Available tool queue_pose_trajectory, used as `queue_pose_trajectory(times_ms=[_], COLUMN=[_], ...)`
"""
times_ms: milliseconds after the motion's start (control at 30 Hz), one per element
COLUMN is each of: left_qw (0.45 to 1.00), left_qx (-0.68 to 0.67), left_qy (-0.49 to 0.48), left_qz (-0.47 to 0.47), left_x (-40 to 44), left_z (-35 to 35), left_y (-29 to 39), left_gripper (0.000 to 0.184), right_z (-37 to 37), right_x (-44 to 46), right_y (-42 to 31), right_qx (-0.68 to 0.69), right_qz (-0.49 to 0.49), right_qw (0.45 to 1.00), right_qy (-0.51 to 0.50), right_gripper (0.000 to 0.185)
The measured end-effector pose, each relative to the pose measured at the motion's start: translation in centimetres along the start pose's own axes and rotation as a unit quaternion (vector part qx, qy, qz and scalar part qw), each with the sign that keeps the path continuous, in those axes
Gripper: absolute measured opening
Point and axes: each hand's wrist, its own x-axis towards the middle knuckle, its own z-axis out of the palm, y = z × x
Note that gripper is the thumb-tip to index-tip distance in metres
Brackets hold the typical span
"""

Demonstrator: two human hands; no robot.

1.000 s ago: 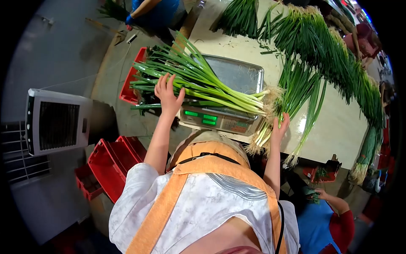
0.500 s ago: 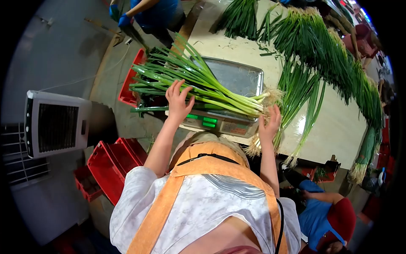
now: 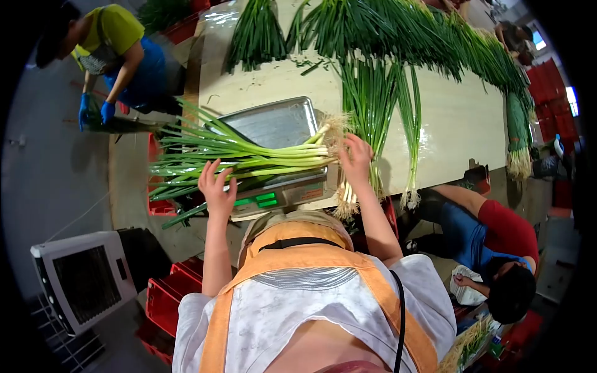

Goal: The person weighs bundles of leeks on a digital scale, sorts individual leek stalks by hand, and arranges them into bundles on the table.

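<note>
A bunch of green onions (image 3: 273, 158) lies across the metal tray of a weighing scale (image 3: 264, 118), with its roots to the right and green leaves hanging past the left side. My left hand (image 3: 217, 188) is at the near edge of the leaves, fingers spread, not closed around them. Beside the root ends, my right hand (image 3: 356, 158) has its fingers apart and slightly bent; whether they touch the roots I cannot tell. Green digits glow on the scale's display (image 3: 256, 200), too small to read. Just right of my right hand lie more green onions (image 3: 373, 105).
A long row of green onions (image 3: 398, 34) covers the far side of the pale table (image 3: 460, 124). At left a person in blue gloves (image 3: 107, 112) holds greens. Another person (image 3: 491, 242) is at lower right. Red crates (image 3: 171, 298) and an air cooler (image 3: 87, 280) stand lower left.
The camera view has turned, so the table and scale appear farther left and the people at both sides show more. Both hands stay by the bunch, fingers still apart.
</note>
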Motion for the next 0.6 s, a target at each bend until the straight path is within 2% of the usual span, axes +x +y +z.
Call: queue_pose_trajectory(times_ms=[67,167,300,400,433,600], left_qw=[1.0,1.0,1.0,0.999,0.999,0.998], left_qx=[-0.002,-0.003,-0.015,-0.021,-0.026,-0.034], left_qy=[-0.002,-0.006,-0.024,-0.036,-0.038,-0.039], left_qz=[-0.009,-0.008,0.0,0.011,0.014,0.031], left_x=[-0.5,-0.8,-0.5,0.1,0.2,0.5], left_z=[-0.1,0.2,0.7,1.2,1.4,2.2], left_y=[-0.4,-0.3,0.5,1.3,1.5,1.7], left_gripper=[0.023,0.022,0.02,0.02,0.02,0.022], right_z=[-0.1,-1.2,-1.7,-1.3,-0.7,-0.5], right_x=[-1.1,-3.5,-5.7,-5.9,-6.0,-3.9], right_y=[4.5,8.6,10.8,11.2,12.1,13.0], right_qx=[0.059,-0.142,-0.188,-0.231,-0.215,-0.124], right_qz=[0.176,0.273,0.279,0.235,0.216,0.288], right_qw=[0.983,0.948,0.937,0.934,0.946,0.946], right_qy=[0.002,-0.075,-0.093,-0.14,-0.11,-0.083], right_gripper=[0.028,0.033,0.044,0.039,0.035,0.033])
